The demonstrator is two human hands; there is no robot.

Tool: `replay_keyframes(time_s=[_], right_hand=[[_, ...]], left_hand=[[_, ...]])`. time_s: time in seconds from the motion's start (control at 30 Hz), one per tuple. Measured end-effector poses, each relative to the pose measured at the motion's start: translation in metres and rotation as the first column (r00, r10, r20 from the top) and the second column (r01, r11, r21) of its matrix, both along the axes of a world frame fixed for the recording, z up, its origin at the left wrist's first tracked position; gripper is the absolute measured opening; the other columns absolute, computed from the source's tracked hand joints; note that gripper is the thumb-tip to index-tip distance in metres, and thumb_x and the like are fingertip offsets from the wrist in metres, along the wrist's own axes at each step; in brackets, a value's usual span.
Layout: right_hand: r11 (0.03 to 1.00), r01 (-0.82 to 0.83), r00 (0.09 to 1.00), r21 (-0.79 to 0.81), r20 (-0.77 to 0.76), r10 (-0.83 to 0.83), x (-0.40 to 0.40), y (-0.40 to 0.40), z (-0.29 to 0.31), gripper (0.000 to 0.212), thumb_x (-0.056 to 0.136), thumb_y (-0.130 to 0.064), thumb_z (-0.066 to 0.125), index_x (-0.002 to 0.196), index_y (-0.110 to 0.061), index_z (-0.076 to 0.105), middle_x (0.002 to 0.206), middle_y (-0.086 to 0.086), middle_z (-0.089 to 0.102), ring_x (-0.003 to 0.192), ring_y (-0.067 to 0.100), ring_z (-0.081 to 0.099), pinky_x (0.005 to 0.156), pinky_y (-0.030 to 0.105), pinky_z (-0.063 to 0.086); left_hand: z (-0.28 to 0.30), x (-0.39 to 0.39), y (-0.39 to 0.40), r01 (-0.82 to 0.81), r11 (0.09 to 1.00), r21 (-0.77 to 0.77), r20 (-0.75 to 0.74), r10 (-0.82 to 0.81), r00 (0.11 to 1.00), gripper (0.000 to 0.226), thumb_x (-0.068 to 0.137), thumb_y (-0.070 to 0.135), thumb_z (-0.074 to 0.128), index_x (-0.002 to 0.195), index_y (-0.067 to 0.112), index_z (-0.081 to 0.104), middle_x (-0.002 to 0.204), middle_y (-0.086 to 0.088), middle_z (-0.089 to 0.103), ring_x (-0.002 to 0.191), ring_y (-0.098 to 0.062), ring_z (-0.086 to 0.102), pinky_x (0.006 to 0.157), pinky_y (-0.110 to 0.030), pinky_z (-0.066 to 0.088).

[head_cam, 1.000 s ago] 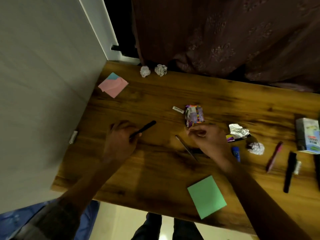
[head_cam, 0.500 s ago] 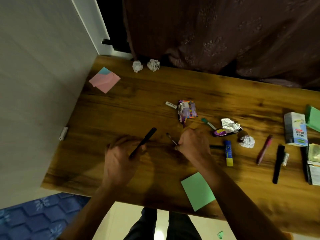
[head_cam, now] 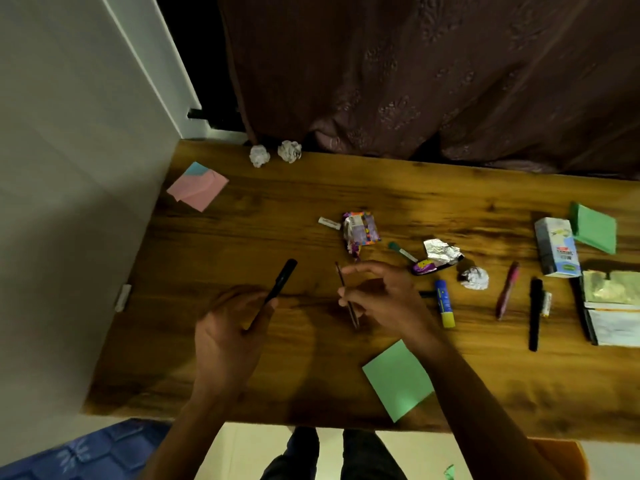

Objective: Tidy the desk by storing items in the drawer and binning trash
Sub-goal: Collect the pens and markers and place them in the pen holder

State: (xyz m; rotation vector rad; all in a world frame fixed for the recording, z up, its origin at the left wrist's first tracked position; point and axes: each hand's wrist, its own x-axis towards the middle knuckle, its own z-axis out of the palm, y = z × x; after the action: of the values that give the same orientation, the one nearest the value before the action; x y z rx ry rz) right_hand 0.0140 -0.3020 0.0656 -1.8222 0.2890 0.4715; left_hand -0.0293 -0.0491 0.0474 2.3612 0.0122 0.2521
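Observation:
My left hand (head_cam: 231,327) grips a black pen (head_cam: 282,280) that points up and to the right, above the wooden desk (head_cam: 242,237). My right hand (head_cam: 381,299) pinches a thin dark pencil (head_cam: 346,292) between thumb and fingers, lifted just off the wood. Beyond the right hand lie a crumpled colourful wrapper (head_cam: 360,232), a foil wrapper (head_cam: 440,254), a green-capped pen (head_cam: 401,251) and a blue and yellow glue stick (head_cam: 444,303). No drawer or bin is in sight.
Two paper balls (head_cam: 275,154) sit at the far edge, a third (head_cam: 475,278) to the right. Pink notes (head_cam: 197,185), green notes (head_cam: 398,379), a red pen (head_cam: 507,289), a black marker (head_cam: 535,313), a carton (head_cam: 556,245) and more green notes (head_cam: 594,228) lie around. A wall stands left.
My right hand closed on the thin pencil and raised it off the desk. My left hand drew back toward me with the black pen. The view shifted to the right.

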Motion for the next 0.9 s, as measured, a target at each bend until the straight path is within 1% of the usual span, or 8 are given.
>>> replay_keyframes(time_s=[0.13, 0.23, 0.3, 0.43, 0.53, 0.67, 0.8, 0.9], right_hand=[[0.949, 0.259, 0.961, 0.181, 0.05, -0.272, -0.027, -0.021, 0.022, 0.02, 0.092, -0.006, 0.07, 0.11, -0.013, 0.077, 0.09, 0.013, 0.078, 0.086, 0.025, 0.076, 0.069, 0.031, 0.059], [0.855, 0.435, 0.89, 0.283, 0.006, -0.455, -0.05, -0.04, 0.037, 0.017, 0.095, -0.005, 0.066, 0.108, -0.001, 0.076, 0.092, 0.025, 0.075, 0.08, 0.023, 0.072, 0.069, 0.025, 0.059], [0.774, 0.543, 0.824, 0.325, -0.028, -0.566, -0.066, -0.059, 0.042, 0.019, 0.098, -0.006, 0.06, 0.104, 0.001, 0.076, 0.092, 0.024, 0.076, 0.078, 0.024, 0.072, 0.071, 0.028, 0.057], [0.659, 0.644, 0.738, 0.389, -0.088, -0.669, -0.099, -0.097, 0.047, 0.025, 0.094, -0.001, 0.053, 0.106, 0.005, 0.074, 0.094, 0.025, 0.075, 0.082, 0.032, 0.071, 0.077, 0.036, 0.055], [0.693, 0.626, 0.737, 0.357, 0.018, -0.675, -0.129, -0.121, 0.051, 0.029, 0.086, 0.011, 0.066, 0.113, 0.005, 0.072, 0.098, 0.023, 0.076, 0.083, 0.023, 0.073, 0.08, 0.029, 0.058], [0.672, 0.669, 0.671, 0.317, 0.132, -0.73, -0.168, -0.147, 0.052, 0.022, 0.087, -0.005, 0.075, 0.106, 0.007, 0.074, 0.097, 0.024, 0.076, 0.079, 0.023, 0.069, 0.079, 0.03, 0.059], [0.701, 0.681, 0.657, 0.211, 0.246, -0.712, -0.221, -0.18, 0.054, 0.02, 0.094, -0.018, 0.071, 0.091, 0.0, 0.077, 0.084, 0.017, 0.076, 0.073, 0.018, 0.067, 0.074, 0.029, 0.058], [0.701, 0.705, 0.646, 0.112, 0.309, -0.698, -0.268, -0.211, 0.061, 0.026, 0.095, -0.022, 0.07, 0.077, -0.005, 0.076, 0.069, 0.001, 0.071, 0.063, 0.01, 0.061, 0.065, 0.021, 0.05]], left_hand=[[0.009, 0.004, -0.01, 0.036, 0.996, -0.081, -0.035, -0.039, 0.999, 0.021, 0.087, 0.035, 0.075, 0.1, 0.018, 0.08, 0.102, 0.008, 0.075, 0.089, -0.008, 0.072, 0.069, -0.032, 0.062], [0.02, 0.01, -0.027, 0.096, 0.987, -0.132, -0.059, -0.105, 0.993, 0.02, 0.086, 0.04, 0.074, 0.098, 0.024, 0.079, 0.098, 0.012, 0.075, 0.083, -0.004, 0.071, 0.068, -0.015, 0.055], [0.03, 0.013, -0.047, 0.133, 0.974, -0.184, -0.081, -0.15, 0.985, 0.015, 0.086, 0.038, 0.076, 0.098, 0.029, 0.077, 0.095, 0.012, 0.075, 0.079, -0.002, 0.071, 0.065, -0.005, 0.048], [0.046, 0.006, -0.097, 0.159, 0.93, -0.331, -0.111, -0.206, 0.972, 0.011, 0.087, 0.033, 0.078, 0.093, 0.038, 0.072, 0.082, 0.008, 0.076, 0.063, 0.0, 0.063, 0.056, 0.001, 0.039], [0.049, -0.006, -0.133, 0.193, 0.895, -0.402, -0.112, -0.257, 0.96, 0.007, 0.085, 0.04, 0.077, 0.091, 0.039, 0.073, 0.089, 0.016, 0.076, 0.081, -0.001, 0.072, 0.073, -0.004, 0.048], [0.044, -0.029, -0.172, 0.244, 0.847, -0.472, -0.144, -0.347, 0.927, 0.017, 0.086, 0.041, 0.078, 0.101, 0.032, 0.077, 0.1, 0.018, 0.077, 0.098, -0.003, 0.072, 0.091, -0.038, 0.059], [0.053, -0.067, -0.218, 0.301, 0.806, -0.51, -0.108, -0.407, 0.907, 0.012, 0.08, 0.036, 0.08, 0.091, 0.039, 0.075, 0.094, 0.023, 0.077, 0.091, -0.003, 0.074, 0.082, -0.021, 0.059], [0.053, -0.102, -0.252, 0.35, 0.8, -0.488, -0.096, -0.448, 0.889, 0.016, 0.08, 0.032, 0.082, 0.093, 0.039, 0.075, 0.09, 0.022, 0.077, 0.088, -0.005, 0.074, 0.079, -0.03, 0.06]])
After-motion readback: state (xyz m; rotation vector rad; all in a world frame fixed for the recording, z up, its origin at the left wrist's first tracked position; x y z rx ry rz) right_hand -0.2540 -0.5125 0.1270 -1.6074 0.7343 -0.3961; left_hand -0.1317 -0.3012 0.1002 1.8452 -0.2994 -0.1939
